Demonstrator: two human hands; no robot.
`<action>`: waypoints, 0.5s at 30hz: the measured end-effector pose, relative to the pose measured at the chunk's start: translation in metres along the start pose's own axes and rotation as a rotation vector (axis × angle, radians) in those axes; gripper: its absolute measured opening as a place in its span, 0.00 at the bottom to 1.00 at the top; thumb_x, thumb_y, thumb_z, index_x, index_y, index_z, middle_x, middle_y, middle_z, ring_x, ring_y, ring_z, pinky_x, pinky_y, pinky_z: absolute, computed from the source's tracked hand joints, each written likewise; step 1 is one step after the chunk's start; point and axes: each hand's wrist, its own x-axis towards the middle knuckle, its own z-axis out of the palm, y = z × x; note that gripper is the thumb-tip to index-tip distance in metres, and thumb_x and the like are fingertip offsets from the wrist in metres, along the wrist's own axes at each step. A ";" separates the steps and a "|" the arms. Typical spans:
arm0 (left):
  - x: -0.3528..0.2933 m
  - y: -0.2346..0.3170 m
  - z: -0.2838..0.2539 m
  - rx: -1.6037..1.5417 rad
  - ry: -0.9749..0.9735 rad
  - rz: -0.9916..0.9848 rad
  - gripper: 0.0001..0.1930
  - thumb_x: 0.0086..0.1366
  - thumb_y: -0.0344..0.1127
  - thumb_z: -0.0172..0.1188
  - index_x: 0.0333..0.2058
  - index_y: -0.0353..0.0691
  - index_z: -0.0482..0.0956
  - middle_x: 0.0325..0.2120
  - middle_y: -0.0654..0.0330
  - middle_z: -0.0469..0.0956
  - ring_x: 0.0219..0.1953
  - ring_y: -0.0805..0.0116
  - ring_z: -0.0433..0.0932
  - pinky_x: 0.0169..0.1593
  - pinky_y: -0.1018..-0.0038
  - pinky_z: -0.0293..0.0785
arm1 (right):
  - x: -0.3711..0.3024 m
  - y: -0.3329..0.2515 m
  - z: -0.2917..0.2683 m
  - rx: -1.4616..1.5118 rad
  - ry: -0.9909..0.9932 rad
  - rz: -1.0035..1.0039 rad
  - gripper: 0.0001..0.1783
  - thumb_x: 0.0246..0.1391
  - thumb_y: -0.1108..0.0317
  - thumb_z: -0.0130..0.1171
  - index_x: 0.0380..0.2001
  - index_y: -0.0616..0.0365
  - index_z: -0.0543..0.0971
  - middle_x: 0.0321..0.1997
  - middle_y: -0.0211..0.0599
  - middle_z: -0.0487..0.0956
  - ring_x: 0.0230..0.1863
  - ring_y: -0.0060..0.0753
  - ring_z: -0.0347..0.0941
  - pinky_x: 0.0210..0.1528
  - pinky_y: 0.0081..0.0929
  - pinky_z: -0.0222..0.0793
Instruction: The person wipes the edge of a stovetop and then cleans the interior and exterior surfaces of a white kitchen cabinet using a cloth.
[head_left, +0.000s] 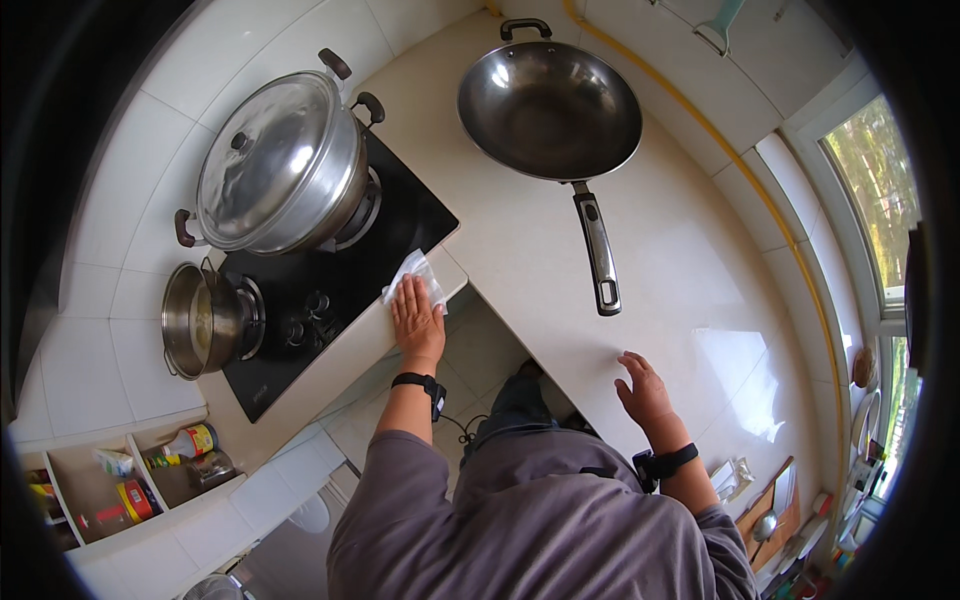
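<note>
My left hand (416,322) lies flat with its fingers stretched out, pressing a crumpled white tissue (414,266) onto the pale counter strip at the corner of the black gas hob (392,206). The palm's underside is hidden. My right hand (645,392) is open over the counter on the right, with its fingers loosely apart and nothing in them. Beyond it stands a dark wok (550,108), its long handle pointing toward me. On the hob sit a large lidded steel pot (270,165) and a small steel pot (200,320) with something pale inside.
At the lower left, a divided shelf (100,470) holds bottles and jars. A wooden cutting board (765,520) with a ladle and a knife lies at the lower right, near a clear plastic packet (735,478). A yellow pipe (745,165) runs along the wall by the window.
</note>
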 end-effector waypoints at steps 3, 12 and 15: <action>-0.023 -0.024 -0.003 0.057 -0.003 -0.068 0.37 0.69 0.45 0.50 0.69 0.40 0.45 0.71 0.53 0.43 0.72 0.54 0.44 0.72 0.58 0.39 | 0.002 0.001 -0.001 0.011 0.017 -0.006 0.23 0.50 0.70 0.60 0.51 0.57 0.73 0.58 0.44 0.73 0.57 0.50 0.70 0.57 0.39 0.69; -0.022 -0.010 0.016 0.058 0.004 -0.074 0.39 0.67 0.45 0.54 0.69 0.37 0.44 0.71 0.52 0.43 0.72 0.53 0.43 0.72 0.57 0.38 | 0.007 0.000 0.012 0.031 0.012 -0.036 0.23 0.50 0.70 0.60 0.52 0.57 0.73 0.58 0.44 0.73 0.57 0.51 0.70 0.57 0.40 0.70; -0.005 0.014 0.012 0.048 0.012 0.002 0.38 0.67 0.45 0.54 0.69 0.38 0.46 0.71 0.54 0.44 0.72 0.55 0.44 0.72 0.57 0.38 | 0.016 -0.015 0.014 0.034 -0.031 -0.043 0.23 0.50 0.70 0.60 0.51 0.57 0.73 0.58 0.44 0.73 0.57 0.50 0.70 0.57 0.40 0.70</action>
